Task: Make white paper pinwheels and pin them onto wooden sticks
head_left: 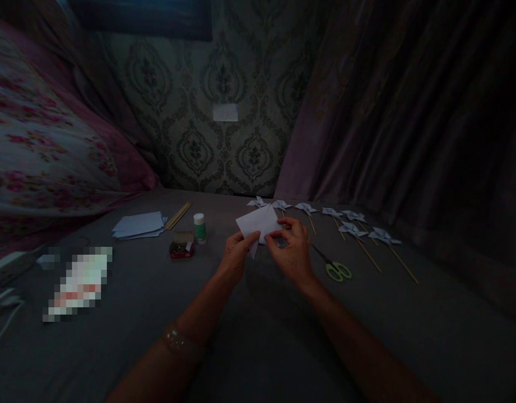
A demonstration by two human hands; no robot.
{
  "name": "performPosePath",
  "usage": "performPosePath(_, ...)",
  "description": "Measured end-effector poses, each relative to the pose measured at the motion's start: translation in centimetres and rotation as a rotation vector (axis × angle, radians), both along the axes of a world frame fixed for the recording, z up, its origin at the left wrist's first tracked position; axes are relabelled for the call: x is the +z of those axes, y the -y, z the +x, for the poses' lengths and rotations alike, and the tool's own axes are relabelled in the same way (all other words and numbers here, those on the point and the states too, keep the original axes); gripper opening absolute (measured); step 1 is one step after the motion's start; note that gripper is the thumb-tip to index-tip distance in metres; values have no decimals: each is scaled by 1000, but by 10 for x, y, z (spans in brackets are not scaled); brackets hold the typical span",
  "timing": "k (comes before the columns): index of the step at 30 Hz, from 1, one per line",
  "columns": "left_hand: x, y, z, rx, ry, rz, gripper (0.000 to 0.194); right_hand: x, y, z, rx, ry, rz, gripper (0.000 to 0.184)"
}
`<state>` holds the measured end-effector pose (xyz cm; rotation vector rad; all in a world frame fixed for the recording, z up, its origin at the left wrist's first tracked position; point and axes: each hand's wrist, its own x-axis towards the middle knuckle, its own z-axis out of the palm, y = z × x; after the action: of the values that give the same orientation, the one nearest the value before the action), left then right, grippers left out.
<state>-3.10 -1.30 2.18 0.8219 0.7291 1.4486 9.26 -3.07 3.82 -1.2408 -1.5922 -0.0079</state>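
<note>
A white sheet of paper (258, 219), with cuts and a pointed flap hanging at its lower side, is held up in the middle of the view. My left hand (233, 254) pinches its lower left part between thumb and fingers. Around the right edge, my right hand (293, 254) has its thumb and fingers closed on the paper's corner. To the right of that hand lie scissors (337, 271) with green handles, their blades partly hidden. Beyond the hands, several white paper pinwheels (307, 209) on wooden sticks lie in a row.
At the left are a stack of paper (138, 225), several wooden sticks (179, 216), an upright glue stick (199, 228) and a small open red box (182, 247) of small metal pieces. A pixelated item (81, 282) and white cables (8, 302) lie further left.
</note>
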Motion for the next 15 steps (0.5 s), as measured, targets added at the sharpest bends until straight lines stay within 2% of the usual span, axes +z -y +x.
performPosePath(15,-2,1,1,-21,-42,-6,29,-1,-3,2,-25,-8,-69,8)
